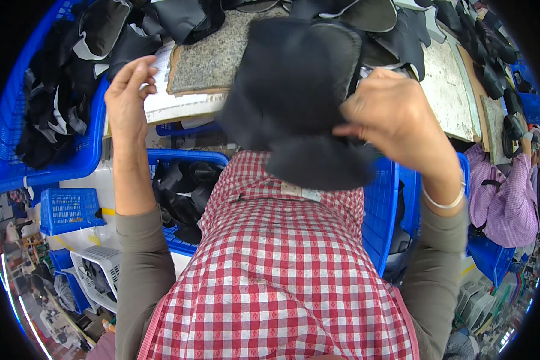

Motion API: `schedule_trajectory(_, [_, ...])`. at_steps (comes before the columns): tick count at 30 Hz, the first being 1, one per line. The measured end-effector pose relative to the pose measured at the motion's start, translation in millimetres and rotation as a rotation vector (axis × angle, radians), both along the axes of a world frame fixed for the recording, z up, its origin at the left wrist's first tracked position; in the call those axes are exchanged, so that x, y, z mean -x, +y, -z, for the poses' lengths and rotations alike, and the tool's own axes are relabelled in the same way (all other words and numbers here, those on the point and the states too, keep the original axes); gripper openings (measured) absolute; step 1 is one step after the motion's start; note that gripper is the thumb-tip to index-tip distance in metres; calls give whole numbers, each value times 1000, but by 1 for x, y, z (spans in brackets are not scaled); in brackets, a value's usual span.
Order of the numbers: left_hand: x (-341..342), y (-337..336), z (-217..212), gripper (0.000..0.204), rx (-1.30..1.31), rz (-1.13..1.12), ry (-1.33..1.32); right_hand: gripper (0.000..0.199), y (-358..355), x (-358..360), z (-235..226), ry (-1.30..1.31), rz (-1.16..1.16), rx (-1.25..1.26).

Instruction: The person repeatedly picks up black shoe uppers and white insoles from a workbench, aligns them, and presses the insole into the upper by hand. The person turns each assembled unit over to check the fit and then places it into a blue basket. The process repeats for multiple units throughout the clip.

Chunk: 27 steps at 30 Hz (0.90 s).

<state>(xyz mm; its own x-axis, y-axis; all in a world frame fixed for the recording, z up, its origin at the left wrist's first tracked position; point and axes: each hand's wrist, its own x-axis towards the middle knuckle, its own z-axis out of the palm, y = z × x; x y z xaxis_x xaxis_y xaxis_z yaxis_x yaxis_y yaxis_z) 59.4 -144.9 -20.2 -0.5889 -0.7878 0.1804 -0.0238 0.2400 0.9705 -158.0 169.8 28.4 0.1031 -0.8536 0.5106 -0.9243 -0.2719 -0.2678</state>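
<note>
Right hand [396,117] has its grip clamped on the black fabric piece [294,90], held up over the surface [210,60]; left hand [129,90] hovers apart, fingers loosely open, empty.

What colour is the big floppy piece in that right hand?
The floppy piece pinched by the right hand is black, seen in the head view.

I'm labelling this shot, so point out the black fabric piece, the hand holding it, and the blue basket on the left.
black fabric piece [294,84], head view, middle of its upper panel
right hand [390,114], head view, back of the hand
blue basket [9,108], head view, its left mesh wall
</note>
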Motion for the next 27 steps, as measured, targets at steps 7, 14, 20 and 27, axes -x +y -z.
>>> schedule_trajectory(7, [-22,67,67,86,-412,989,-593,11,20,-68,37,546,-46,-197])
schedule_trajectory(14, [-24,112,131,59,-1353,998,-218,12,31,-85,73,504,18,-53])
schedule_trajectory(20, [-16,137,158,46,553,634,-213,10,39,-78,111,295,158,-149])
schedule_trajectory(27, [12,117,91,40,375,750,-302,14,51,-83,118,278,217,-229])
